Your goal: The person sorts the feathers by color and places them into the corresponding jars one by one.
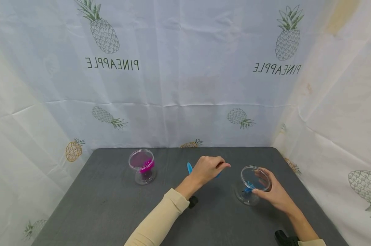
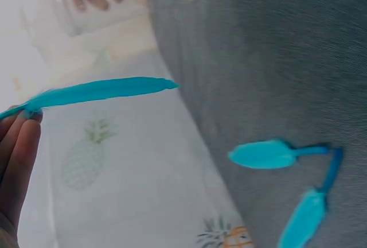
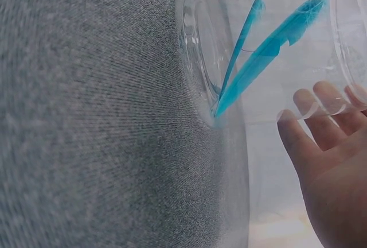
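Observation:
My left hand (image 1: 207, 169) pinches a blue feather (image 2: 109, 92) by its quill end, above the table. Beneath it, two more blue feathers (image 2: 264, 154) lie on the table with their quills close together; the hand partly hides them in the head view. To the right, my right hand (image 1: 274, 191) holds a clear jar (image 1: 244, 197) round its side, fingers behind and thumb in front. The jar stands on the table with its round mouth up. Blue feathers (image 3: 266, 55) lean inside it, their tips near the bottom.
At the back left of the dark table (image 1: 96, 201) stands a second clear jar (image 1: 141, 180) with pink feathers (image 1: 147, 166) in it. A white curtain (image 1: 179, 82) printed with pineapples hangs behind and along both sides.

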`<state>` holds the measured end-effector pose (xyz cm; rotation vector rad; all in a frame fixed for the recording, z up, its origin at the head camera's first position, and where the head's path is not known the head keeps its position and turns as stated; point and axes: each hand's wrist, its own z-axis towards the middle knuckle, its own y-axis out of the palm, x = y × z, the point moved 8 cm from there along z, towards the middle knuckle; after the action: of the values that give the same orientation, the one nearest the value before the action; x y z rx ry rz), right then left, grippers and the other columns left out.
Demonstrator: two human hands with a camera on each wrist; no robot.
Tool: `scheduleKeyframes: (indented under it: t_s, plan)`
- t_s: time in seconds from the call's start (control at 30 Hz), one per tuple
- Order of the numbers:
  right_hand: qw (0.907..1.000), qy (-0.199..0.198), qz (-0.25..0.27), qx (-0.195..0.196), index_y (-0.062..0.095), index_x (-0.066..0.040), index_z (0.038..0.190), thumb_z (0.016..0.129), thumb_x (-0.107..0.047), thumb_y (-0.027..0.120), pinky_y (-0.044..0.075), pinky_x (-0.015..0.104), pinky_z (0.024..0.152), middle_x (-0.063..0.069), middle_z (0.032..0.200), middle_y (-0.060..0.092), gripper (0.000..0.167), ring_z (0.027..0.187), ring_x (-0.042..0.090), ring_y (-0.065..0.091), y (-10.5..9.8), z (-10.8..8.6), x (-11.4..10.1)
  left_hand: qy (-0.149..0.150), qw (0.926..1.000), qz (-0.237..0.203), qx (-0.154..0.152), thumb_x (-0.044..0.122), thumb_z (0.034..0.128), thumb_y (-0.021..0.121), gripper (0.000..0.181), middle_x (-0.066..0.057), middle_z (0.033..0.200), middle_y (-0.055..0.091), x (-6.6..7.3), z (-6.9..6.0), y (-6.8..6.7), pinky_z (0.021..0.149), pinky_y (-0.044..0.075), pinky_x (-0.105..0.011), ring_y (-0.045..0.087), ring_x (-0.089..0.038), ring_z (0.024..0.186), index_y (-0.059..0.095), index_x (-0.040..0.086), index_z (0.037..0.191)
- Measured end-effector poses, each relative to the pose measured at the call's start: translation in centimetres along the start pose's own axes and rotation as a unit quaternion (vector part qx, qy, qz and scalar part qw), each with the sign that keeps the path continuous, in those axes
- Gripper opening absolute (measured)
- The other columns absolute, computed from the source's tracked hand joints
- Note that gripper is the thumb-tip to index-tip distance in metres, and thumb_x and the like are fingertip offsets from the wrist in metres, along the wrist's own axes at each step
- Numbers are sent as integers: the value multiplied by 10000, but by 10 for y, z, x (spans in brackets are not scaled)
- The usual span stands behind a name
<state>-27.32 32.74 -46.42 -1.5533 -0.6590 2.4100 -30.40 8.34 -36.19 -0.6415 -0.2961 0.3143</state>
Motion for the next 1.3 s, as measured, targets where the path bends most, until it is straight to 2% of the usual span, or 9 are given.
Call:
scheduleKeyframes:
  t_s: [0.2, 0.43, 0.6, 0.8, 1.13, 1.3]
  plan:
    - [10000, 29, -72, 31, 173, 40, 1553, 903, 22, 738, 349, 54, 1029, 315, 1489, 347, 861, 1317, -113, 384, 0, 0, 1, 65, 9985, -288, 462, 137, 896, 783, 73, 19, 695, 676, 10, 13, -15, 528, 329, -48, 519, -26, 501, 740, 80, 880]
    - [9999, 60, -106, 29, 159, 29, 1561, 907, 21, 734, 344, 73, 1055, 320, 1494, 338, 871, 1321, -118, 375, 1, -1, 2, -177, 9921, -871, 881, 134, 884, 794, 95, -10, 731, 713, 12, 22, -25, 573, 409, -39, 575, -34, 537, 731, 63, 884]
    - [9999, 102, -133, -4, 148, 36, 1563, 918, 0, 731, 338, 86, 1071, 324, 1502, 326, 870, 1321, -130, 366, 2, -2, 3, -320, 9854, -1187, 1177, 119, 880, 796, 91, -29, 768, 735, 14, 27, -28, 608, 458, -46, 622, -38, 585, 732, 55, 888]
    - [9999, 95, -110, 28, 157, 41, 1557, 913, 11, 731, 337, 73, 1059, 319, 1496, 333, 863, 1320, -118, 369, 1, -1, 3, -446, 9781, -1547, 1320, 105, 881, 792, 85, -43, 773, 735, 18, 34, -26, 648, 496, -70, 638, -49, 615, 733, 44, 887]
    - [9998, 107, -128, 62, 174, 47, 1550, 910, 18, 731, 336, 58, 1043, 332, 1483, 346, 850, 1312, -127, 366, 1, -1, 1, -726, 9548, -2373, 1638, 14, 893, 758, 42, -91, 807, 742, 13, 41, -13, 688, 555, -142, 680, -89, 678, 716, 14, 895]
    - [9997, 197, -124, 66, 163, 58, 1546, 914, 2, 734, 335, 41, 1025, 322, 1492, 343, 853, 1308, -138, 357, 1, -1, 2, -1151, 9320, -2978, 1714, 16, 929, 720, 30, -133, 830, 735, 9, 37, 1, 659, 574, -197, 685, -136, 698, 702, -8, 926]
